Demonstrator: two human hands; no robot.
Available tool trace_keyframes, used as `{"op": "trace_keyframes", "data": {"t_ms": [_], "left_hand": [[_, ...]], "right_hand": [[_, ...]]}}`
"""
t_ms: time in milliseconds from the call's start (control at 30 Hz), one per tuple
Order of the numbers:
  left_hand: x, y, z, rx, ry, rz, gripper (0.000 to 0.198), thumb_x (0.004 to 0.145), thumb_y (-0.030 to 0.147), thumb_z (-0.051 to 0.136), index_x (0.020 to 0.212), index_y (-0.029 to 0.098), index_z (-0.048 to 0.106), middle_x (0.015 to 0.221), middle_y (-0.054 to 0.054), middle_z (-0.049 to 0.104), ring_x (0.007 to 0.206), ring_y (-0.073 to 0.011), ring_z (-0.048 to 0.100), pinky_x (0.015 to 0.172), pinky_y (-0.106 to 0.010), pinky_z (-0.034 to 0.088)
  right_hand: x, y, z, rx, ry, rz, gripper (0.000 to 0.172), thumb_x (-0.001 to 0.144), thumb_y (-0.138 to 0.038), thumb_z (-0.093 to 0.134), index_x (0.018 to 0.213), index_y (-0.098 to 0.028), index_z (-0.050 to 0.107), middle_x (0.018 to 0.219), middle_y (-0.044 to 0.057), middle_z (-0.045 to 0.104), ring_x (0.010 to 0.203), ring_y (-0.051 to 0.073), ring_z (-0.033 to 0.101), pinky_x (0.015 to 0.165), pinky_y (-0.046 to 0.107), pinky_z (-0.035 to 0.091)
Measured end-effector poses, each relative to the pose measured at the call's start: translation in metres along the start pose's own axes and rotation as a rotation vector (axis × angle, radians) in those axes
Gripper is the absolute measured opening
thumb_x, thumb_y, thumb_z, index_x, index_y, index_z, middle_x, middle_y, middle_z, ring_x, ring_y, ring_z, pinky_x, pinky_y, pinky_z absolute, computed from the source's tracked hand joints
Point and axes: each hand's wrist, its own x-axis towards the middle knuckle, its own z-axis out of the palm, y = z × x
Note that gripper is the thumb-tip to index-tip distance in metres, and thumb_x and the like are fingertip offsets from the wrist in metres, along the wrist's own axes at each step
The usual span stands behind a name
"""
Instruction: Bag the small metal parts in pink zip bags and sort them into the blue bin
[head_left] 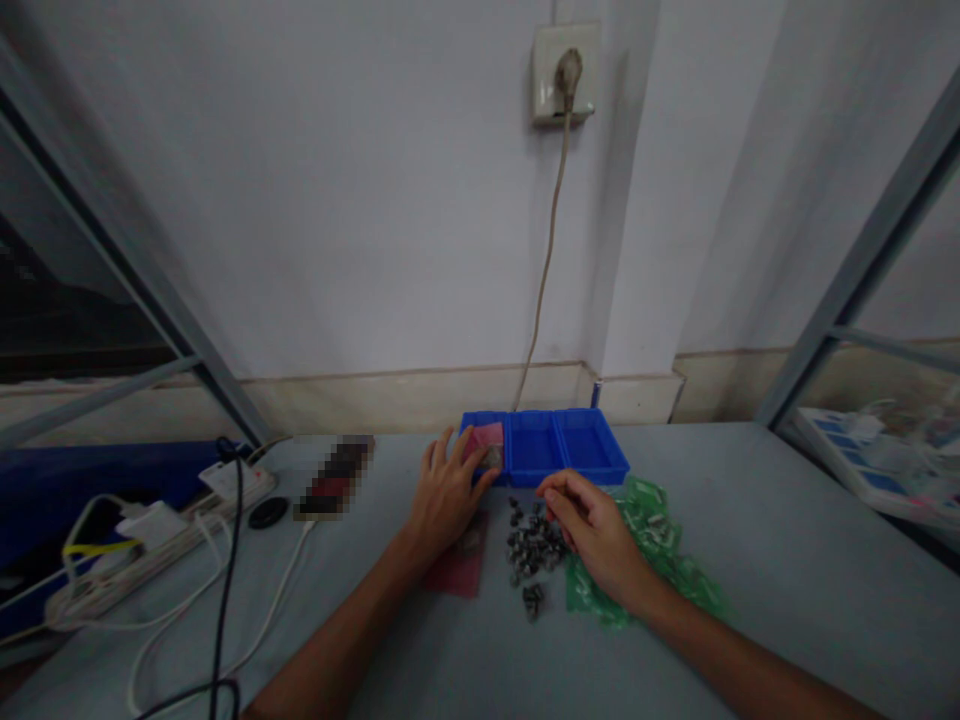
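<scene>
My left hand (444,492) reaches over the left end of the blue compartment tray (535,478), fingers spread, by a pink bag (489,436) with something pale in it. Whether the fingertips press on that bag is hard to tell. Under the left wrist lies another pink bag (454,572). My right hand (592,522) is closed in a pinch above the right side of a pile of small dark metal parts (534,548). What the pinch holds, if anything, cannot be made out. Beneath and beside this hand are green plastic bags (660,530) with pale contents.
To the left lie a phone-like object (334,480), blurred out, a black round lid (268,513), and a power strip (161,545) with chargers and cables. A wall socket (566,75) has a cord hanging behind the tray. Grey metal posts (862,220) flank the table.
</scene>
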Motion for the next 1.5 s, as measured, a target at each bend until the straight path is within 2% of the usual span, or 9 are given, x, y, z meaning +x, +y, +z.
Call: {"op": "trace_keyframes", "data": {"t_ms": [100, 167, 267, 367, 467, 600, 767, 1200, 1500], "left_hand": [[-0.001, 0.003, -0.003, -0.015, 0.019, 0.010, 0.042, 0.106, 0.048, 0.061, 0.140, 0.024, 0.067, 0.160, -0.015, 0.054, 0.151, -0.0424, 0.039, 0.121, -0.063, 0.036], [-0.002, 0.004, -0.008, -0.039, 0.042, 0.013, 0.041, 0.106, 0.046, 0.062, 0.140, 0.023, 0.066, 0.154, -0.015, 0.058, 0.144, -0.0402, 0.046, 0.117, -0.061, 0.041], [-0.003, 0.004, -0.017, -0.100, 0.060, 0.044, 0.030, 0.111, 0.041, 0.053, 0.121, 0.022, 0.073, 0.129, -0.014, 0.070, 0.120, -0.0326, 0.062, 0.105, -0.051, 0.051], [-0.006, 0.004, -0.020, -0.137, -0.050, 0.172, 0.046, 0.115, 0.036, 0.038, 0.091, 0.022, 0.074, 0.089, -0.010, 0.072, 0.088, -0.0247, 0.067, 0.086, -0.040, 0.055], [-0.010, 0.005, -0.015, -0.140, -0.147, 0.263, 0.050, 0.115, 0.038, 0.038, 0.083, 0.022, 0.073, 0.076, -0.006, 0.069, 0.071, -0.0202, 0.066, 0.069, -0.033, 0.053], [-0.013, 0.010, -0.005, -0.128, -0.203, 0.313, 0.042, 0.114, 0.038, 0.044, 0.092, 0.022, 0.075, 0.084, -0.006, 0.071, 0.070, -0.0187, 0.067, 0.063, -0.029, 0.049], [-0.014, 0.013, -0.004, -0.114, -0.219, 0.316, 0.037, 0.114, 0.037, 0.046, 0.095, 0.021, 0.074, 0.088, -0.006, 0.070, 0.074, -0.0195, 0.068, 0.064, -0.029, 0.050], [-0.013, 0.015, -0.002, -0.101, -0.203, 0.325, 0.030, 0.110, 0.036, 0.057, 0.091, 0.017, 0.071, 0.086, -0.006, 0.071, 0.082, -0.0226, 0.068, 0.074, -0.032, 0.050], [-0.014, 0.016, 0.001, -0.157, -0.180, 0.366, 0.034, 0.109, 0.035, 0.060, 0.083, 0.017, 0.073, 0.083, -0.008, 0.071, 0.085, -0.0241, 0.066, 0.075, -0.032, 0.048]], "right_hand": [[0.000, 0.001, 0.000, -0.013, -0.003, -0.007, 0.032, 0.100, -0.054, 0.064, 0.098, -0.023, 0.071, 0.076, 0.000, 0.062, 0.061, 0.017, 0.053, 0.053, 0.027, 0.036], [0.000, 0.001, 0.000, -0.011, -0.003, -0.011, 0.032, 0.100, -0.054, 0.064, 0.098, -0.023, 0.071, 0.076, 0.000, 0.062, 0.061, 0.017, 0.053, 0.054, 0.028, 0.037], [0.000, 0.000, 0.000, -0.003, 0.009, -0.017, 0.033, 0.099, -0.055, 0.065, 0.097, -0.023, 0.070, 0.076, 0.000, 0.062, 0.063, 0.018, 0.055, 0.055, 0.028, 0.039], [0.000, -0.002, 0.001, -0.010, 0.012, -0.028, 0.033, 0.099, -0.055, 0.065, 0.096, -0.023, 0.071, 0.076, 0.000, 0.063, 0.065, 0.019, 0.057, 0.055, 0.028, 0.039], [0.000, -0.002, 0.000, -0.008, 0.007, -0.028, 0.032, 0.099, -0.054, 0.064, 0.096, -0.023, 0.071, 0.077, 0.001, 0.063, 0.064, 0.018, 0.055, 0.055, 0.028, 0.038], [0.000, -0.003, 0.000, -0.012, 0.002, -0.026, 0.031, 0.100, -0.052, 0.063, 0.097, -0.023, 0.071, 0.076, 0.000, 0.062, 0.059, 0.016, 0.051, 0.053, 0.028, 0.035], [-0.001, -0.005, -0.001, -0.028, 0.005, -0.036, 0.029, 0.101, -0.050, 0.062, 0.098, -0.023, 0.070, 0.077, 0.000, 0.062, 0.061, 0.016, 0.051, 0.053, 0.028, 0.035], [0.000, -0.001, -0.001, -0.024, -0.017, -0.032, 0.029, 0.101, -0.050, 0.062, 0.098, -0.022, 0.070, 0.077, -0.001, 0.062, 0.063, 0.016, 0.053, 0.056, 0.028, 0.038], [0.001, 0.001, -0.001, -0.033, -0.010, -0.033, 0.031, 0.101, -0.051, 0.062, 0.099, -0.022, 0.070, 0.077, -0.001, 0.061, 0.062, 0.016, 0.052, 0.054, 0.028, 0.036]]}}
